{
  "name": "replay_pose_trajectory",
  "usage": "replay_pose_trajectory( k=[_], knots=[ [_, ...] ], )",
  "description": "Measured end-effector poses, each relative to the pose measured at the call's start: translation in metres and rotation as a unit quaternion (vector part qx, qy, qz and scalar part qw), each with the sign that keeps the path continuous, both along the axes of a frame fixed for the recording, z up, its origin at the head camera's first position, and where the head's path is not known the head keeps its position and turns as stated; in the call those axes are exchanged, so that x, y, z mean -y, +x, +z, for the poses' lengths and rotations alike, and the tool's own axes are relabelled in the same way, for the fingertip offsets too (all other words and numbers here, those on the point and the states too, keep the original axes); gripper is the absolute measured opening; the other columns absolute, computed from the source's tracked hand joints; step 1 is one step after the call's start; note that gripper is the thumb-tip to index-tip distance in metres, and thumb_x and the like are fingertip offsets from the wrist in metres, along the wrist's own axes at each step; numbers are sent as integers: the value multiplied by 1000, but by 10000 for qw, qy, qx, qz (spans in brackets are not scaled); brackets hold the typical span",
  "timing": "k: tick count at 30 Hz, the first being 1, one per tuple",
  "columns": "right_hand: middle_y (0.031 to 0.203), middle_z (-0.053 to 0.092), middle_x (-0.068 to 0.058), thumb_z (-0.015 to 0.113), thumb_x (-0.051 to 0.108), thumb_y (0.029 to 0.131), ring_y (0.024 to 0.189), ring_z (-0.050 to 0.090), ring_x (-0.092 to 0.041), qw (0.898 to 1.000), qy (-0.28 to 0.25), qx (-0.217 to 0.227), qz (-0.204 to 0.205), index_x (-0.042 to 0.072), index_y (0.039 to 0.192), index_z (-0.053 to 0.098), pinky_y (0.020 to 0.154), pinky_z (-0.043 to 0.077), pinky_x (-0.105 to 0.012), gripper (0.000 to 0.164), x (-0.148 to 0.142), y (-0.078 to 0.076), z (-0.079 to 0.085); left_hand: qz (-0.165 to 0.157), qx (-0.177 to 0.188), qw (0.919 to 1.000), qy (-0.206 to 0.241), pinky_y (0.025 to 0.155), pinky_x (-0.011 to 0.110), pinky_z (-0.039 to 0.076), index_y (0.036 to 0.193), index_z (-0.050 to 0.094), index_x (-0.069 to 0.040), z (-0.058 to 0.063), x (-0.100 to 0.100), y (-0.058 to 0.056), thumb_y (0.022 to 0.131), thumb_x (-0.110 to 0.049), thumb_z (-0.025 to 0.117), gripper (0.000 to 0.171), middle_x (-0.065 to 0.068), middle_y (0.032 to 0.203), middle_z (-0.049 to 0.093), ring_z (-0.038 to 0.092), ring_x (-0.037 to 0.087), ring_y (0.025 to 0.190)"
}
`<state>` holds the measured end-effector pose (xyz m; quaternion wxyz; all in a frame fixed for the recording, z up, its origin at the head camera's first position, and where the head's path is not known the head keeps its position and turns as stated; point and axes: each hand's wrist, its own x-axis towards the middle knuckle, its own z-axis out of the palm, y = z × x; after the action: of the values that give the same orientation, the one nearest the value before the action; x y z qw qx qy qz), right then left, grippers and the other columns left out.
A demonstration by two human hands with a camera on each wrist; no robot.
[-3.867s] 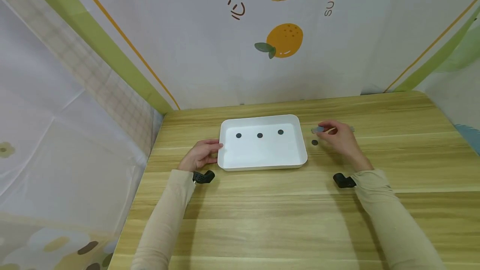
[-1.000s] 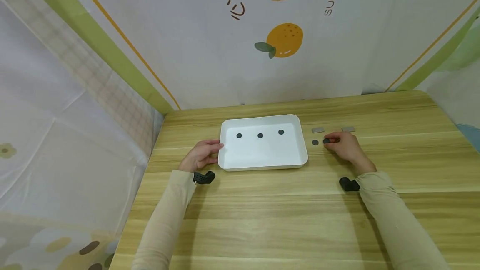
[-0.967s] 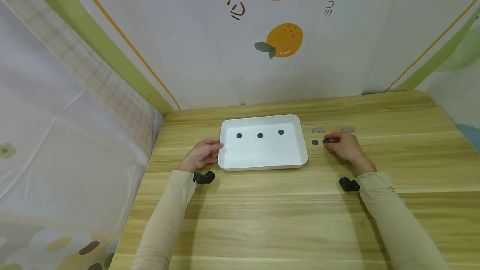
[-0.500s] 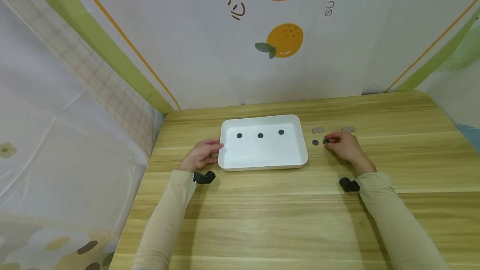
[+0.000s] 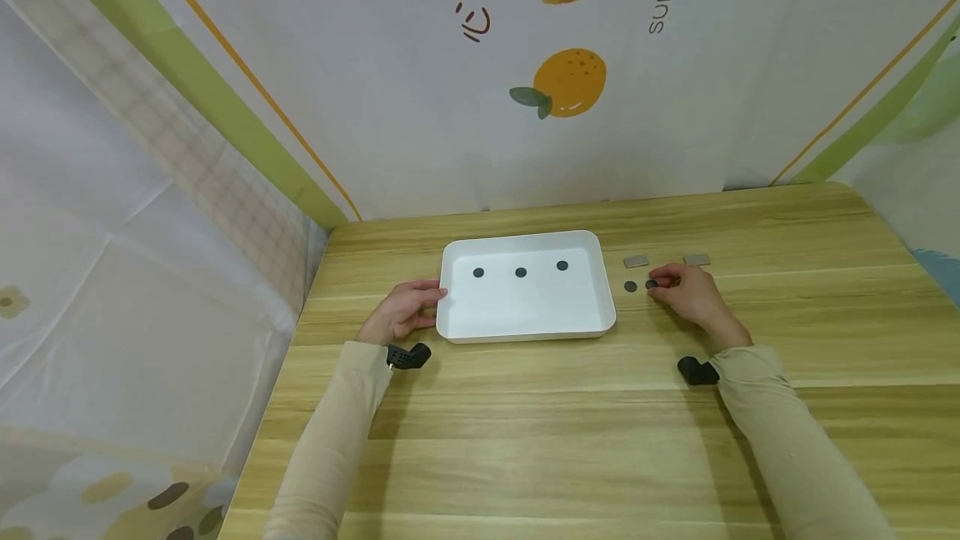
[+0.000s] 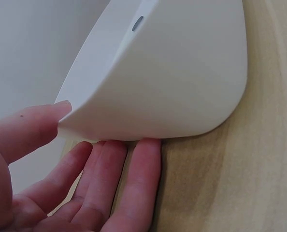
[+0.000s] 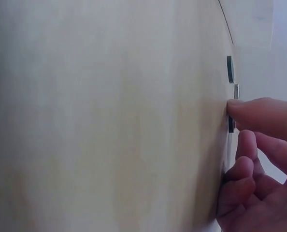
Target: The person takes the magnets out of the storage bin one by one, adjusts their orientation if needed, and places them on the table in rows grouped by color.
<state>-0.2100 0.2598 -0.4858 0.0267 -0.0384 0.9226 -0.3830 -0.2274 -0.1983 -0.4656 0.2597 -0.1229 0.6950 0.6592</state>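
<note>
Head view: left hand (image 5: 405,309) partly curled, gripping the left end of the white tray (image 5: 525,307); left wrist view shows thumb over the rim, fingertips against the outer side. Right hand (image 5: 687,290) nearly closed, thumb and fingertip pinching a dark disc (image 5: 651,283) right of the tray. Can't tell if it's clear of the surface (image 5: 540,432). Loose disc (image 5: 630,287) just left of it, grey bar (image 5: 636,262) behind, second grey bar (image 5: 697,260) beyond the knuckles. Three tray discs (image 5: 521,272) in a row, far half of tray.
</note>
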Motion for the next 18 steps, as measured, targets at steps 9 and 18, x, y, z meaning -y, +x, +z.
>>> replay_pose_trajectory(
  k=[9,18],
  knots=[
    [104,64,-22,61,17,94,94,60,-32,9995,-232,-152,-116,-4,120,62,74,45,-28,34,10,0,10,32,82,10000,-32,78,30,56,145,36,0,-1,1,-1,96,-12,59,55,7,122,54,62,12,91],
    [101,61,-20,59,11,93,77,52,-9,9927,-1088,-432,-307,-5,118,62,61,44,-14,30,47,-3,30,34,66,10000,-18,77,29,56,146,36,0,-1,1,-1,96,-12,60,56,7,122,55,62,12,90]
  ],
)
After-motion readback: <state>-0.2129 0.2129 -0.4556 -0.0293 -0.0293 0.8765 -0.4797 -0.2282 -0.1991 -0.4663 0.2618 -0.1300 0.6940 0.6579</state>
